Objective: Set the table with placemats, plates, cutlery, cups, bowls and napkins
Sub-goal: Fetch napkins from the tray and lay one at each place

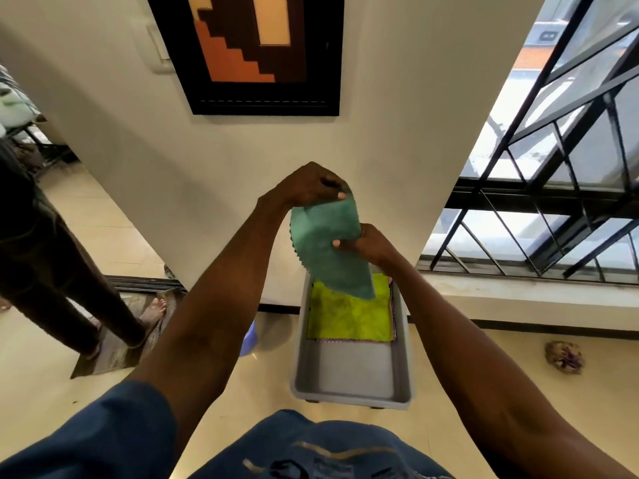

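Note:
A teal green napkin [328, 247] with a zigzag edge hangs in the air above a grey plastic bin [403, 357] on the floor. My left hand [311, 184] pinches its top corner. My right hand [371, 243] pinches its right edge lower down. Inside the bin's far half lies a lime green napkin [349, 316] on top of other folded cloths, whose edges peek out beneath it. The bin's near half is bare grey.
The bin stands against a cream wall with a framed picture [262, 53]. A barred window [553, 167] is to the right, a crumpled rag [563, 356] lies on the floor, and another person's legs [69, 271] stand on a mat at left.

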Available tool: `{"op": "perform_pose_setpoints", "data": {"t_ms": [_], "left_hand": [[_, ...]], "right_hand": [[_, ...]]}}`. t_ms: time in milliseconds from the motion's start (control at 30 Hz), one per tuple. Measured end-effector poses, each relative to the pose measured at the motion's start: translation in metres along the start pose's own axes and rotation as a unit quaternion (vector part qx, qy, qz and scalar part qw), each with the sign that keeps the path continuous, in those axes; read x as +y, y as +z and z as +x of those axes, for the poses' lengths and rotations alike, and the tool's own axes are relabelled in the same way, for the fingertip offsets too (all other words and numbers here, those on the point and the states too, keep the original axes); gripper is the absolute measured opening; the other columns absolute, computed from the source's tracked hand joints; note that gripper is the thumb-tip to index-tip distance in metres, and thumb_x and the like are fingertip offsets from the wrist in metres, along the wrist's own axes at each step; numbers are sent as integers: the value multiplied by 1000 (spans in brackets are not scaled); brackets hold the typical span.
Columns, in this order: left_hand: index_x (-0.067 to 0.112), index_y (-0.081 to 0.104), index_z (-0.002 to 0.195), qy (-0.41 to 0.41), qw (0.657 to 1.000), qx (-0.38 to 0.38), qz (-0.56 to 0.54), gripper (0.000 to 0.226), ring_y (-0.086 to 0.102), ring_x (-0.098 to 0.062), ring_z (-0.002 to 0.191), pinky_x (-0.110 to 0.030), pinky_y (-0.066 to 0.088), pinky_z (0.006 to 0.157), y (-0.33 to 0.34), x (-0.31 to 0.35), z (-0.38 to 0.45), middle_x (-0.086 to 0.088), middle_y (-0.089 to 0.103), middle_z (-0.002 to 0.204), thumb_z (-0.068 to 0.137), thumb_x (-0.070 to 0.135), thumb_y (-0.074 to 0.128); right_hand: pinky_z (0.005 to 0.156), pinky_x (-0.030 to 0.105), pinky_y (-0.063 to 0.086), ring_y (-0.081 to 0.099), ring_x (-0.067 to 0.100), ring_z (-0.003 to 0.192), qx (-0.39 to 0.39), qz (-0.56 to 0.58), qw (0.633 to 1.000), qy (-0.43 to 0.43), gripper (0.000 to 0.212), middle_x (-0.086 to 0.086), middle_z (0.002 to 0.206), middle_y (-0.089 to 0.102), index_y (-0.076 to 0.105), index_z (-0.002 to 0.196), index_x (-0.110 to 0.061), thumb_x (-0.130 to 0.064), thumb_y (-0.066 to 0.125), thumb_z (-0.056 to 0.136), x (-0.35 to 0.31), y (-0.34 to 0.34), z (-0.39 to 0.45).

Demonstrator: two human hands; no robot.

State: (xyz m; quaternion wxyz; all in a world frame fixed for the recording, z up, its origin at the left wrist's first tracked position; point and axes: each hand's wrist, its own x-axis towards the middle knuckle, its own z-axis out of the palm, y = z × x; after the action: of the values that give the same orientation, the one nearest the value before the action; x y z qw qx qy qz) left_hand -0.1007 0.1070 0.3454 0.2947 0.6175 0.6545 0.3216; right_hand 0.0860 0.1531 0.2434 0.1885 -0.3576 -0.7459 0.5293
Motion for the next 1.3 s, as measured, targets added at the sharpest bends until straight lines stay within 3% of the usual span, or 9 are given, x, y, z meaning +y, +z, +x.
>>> {"op": "perform_pose_setpoints", "data": {"t_ms": [167,233,333,467,600,733,1033,1200,1300], "left_hand": [[14,70,89,-200,906,312,-203,51,65,-24,81,-33,50,74,39,-84,-18,-9,69,87,78,64,70],[12,66,74,-324,870,183,-322,69,61,-25,72,-32,46,68,68,-107,-39,-9,68,74,76,80,56],[4,70,104,-368,794,-17,-483,90,66,-31,106,-41,50,96,111,-118,-69,-17,71,111,75,85,47],[2,61,129,-308,739,-11,-599,82,68,-27,105,-37,57,86,146,-111,-83,-15,69,117,85,72,50],[1,63,122,-260,771,55,-578,58,69,-19,79,-27,58,68,155,-103,-77,-10,72,95,87,46,64],[5,73,102,-216,811,26,-543,17,71,-20,88,-29,57,83,159,-97,-75,-9,75,98,87,11,66],[3,68,103,-279,834,102,-465,18,69,-25,82,-30,58,74,166,-109,-70,-9,74,88,86,4,70],[0,66,109,-282,869,118,-390,26,69,-12,69,-20,54,58,160,-107,-70,-5,70,87,84,-1,71],[2,64,112,-275,887,127,-350,28,66,-4,64,-17,51,58,161,-110,-67,-4,68,89,85,-5,68]], "right_hand": [[86,39,55,69,26,95,27,139,989,29,26,9,104,73,70,107,-10,-16,76,82,3,2,-2],[86,42,56,69,27,91,38,193,979,59,27,13,100,73,67,107,-2,-10,75,82,8,-1,-5],[81,38,58,69,24,84,34,255,962,93,19,9,91,73,68,100,-1,-4,73,83,17,-5,-12],[92,50,54,66,38,97,54,277,947,153,39,27,111,67,62,114,12,-1,74,79,36,-10,-19],[94,53,52,65,43,105,67,251,943,209,39,26,112,67,63,114,9,-3,75,78,57,-16,-23],[93,45,54,67,36,99,52,297,923,240,29,19,107,70,68,109,3,-11,72,84,67,-18,-32],[65,26,55,65,17,76,109,340,896,266,14,5,85,69,61,98,-10,-2,66,87,98,-4,-63],[94,44,53,61,29,99,140,340,900,235,35,12,105,66,64,109,-15,1,71,79,105,-1,-62],[84,39,51,58,24,90,134,329,906,229,32,7,96,65,67,107,-19,0,69,82,98,-2,-62]]}}
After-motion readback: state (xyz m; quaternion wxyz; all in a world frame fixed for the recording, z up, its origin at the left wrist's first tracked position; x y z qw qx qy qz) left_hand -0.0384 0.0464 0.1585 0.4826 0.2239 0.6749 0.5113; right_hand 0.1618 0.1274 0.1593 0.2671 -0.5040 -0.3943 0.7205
